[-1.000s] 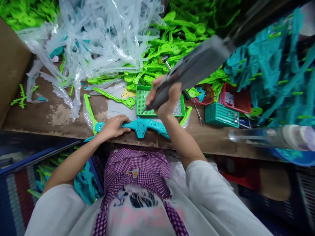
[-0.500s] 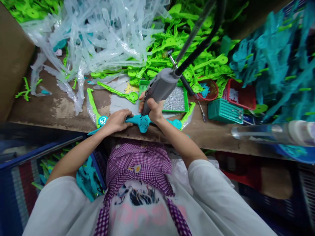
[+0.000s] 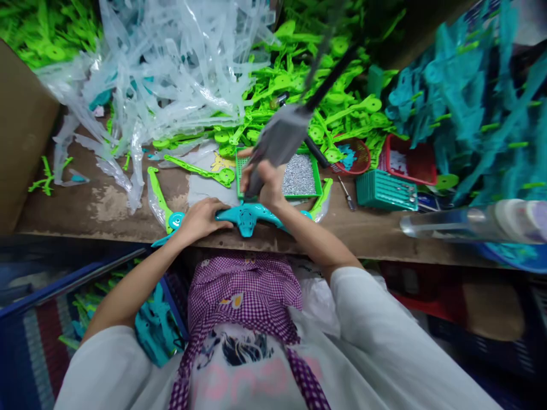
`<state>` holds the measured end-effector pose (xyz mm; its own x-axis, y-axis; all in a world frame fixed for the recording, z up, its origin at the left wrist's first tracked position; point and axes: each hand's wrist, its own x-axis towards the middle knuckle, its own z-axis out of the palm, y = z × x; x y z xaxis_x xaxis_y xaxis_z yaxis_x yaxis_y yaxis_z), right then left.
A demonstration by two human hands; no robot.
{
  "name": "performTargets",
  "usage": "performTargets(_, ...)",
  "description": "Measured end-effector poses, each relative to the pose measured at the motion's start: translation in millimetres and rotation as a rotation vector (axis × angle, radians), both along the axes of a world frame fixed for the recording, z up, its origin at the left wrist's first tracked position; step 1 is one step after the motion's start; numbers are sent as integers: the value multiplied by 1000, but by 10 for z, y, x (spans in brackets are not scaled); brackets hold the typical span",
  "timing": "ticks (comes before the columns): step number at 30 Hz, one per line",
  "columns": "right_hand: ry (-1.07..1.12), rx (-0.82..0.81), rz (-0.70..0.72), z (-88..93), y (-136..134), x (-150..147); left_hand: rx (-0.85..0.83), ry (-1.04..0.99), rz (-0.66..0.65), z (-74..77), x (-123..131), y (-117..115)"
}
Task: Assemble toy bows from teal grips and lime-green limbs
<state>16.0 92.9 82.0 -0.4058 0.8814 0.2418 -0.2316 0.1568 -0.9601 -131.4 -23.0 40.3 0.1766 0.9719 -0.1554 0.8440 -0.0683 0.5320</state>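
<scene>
A teal plastic toy bow body [image 3: 247, 221] lies along the front of the worktable, with a lime-green arm at each end partly in clear film. My left hand [image 3: 203, 219] is closed over the left part of the body, pressing it on the table. In my right hand [image 3: 270, 181] is a grey power screwdriver [image 3: 282, 132], gripped and pointing down, its top joined to a dark cable. The driver's lower end is at the body's far edge; its tip is hidden, so I cannot tell whether it touches. Behind it sits a green tray [image 3: 301, 173] of small metal screws.
Lime-green parts [image 3: 294, 85] and film-wrapped pieces [image 3: 179, 68] are heaped at the back. Red baskets [image 3: 412, 162], a teal basket [image 3: 384, 191], a small screwdriver [image 3: 347, 193] and a clear bottle [image 3: 457, 221] stand or lie to the right. Teal parts [image 3: 461, 102] pile up behind.
The power screwdriver has shifted slightly back off the middle of the teal body, showing more of it, and is blurred. My left hand keeps its hold; the whole view has shifted a little.
</scene>
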Motion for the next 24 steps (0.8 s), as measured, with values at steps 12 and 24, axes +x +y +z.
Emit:
performTargets(12,-78,183,-215,-250,1217,-354,-26,41,-8,48,21,10)
performTargets(24,-85,183,-225,-230,1218,-355,-29,42,-16,41,22,17)
